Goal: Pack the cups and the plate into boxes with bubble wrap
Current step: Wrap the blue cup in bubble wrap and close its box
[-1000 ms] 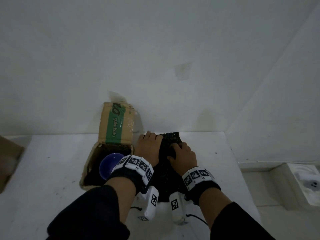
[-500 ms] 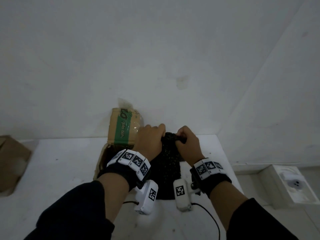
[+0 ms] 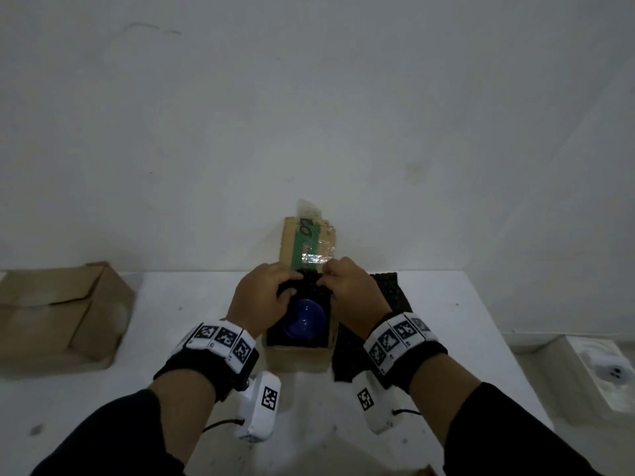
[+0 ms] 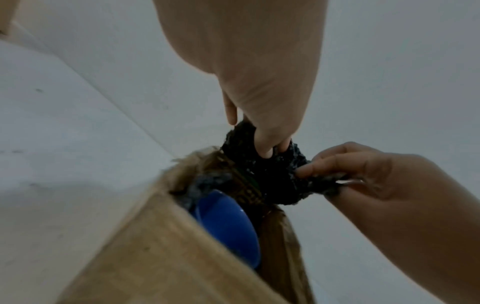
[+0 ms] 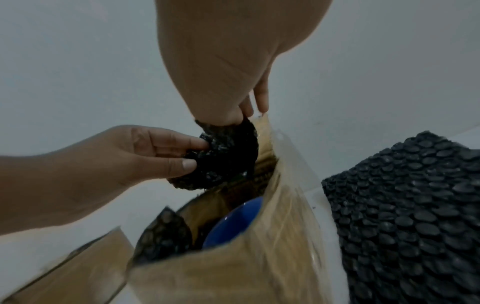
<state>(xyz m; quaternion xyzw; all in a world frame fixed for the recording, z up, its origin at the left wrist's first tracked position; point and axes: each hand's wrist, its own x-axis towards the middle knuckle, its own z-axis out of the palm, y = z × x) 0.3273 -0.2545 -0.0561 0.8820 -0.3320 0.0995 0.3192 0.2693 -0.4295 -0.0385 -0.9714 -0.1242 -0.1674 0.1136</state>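
Both hands (image 3: 264,297) (image 3: 354,293) are now shifted from the desk (image 3: 171,338) sheet to above the open box (image 3: 297,355).
Black bubble wrap (image 4: 270,170) wad is pinched by both hands' fingers (image 5: 182,152) at the far rim, seemingly for padding the blue cup (image 3: 304,319) seated inside.

I've carried both hands left off the bubble wrap sheet (image 3: 395,297); my left hand (image 3: 264,297) and right hand (image 3: 354,293) now pinch a small wad (image 4: 267,174) above the open box (image 3: 295,355), blue cup (image 3: 304,319) visible again.

box mouth (image 3: 299,341) crowded by blue cup (image 3: 304,319)
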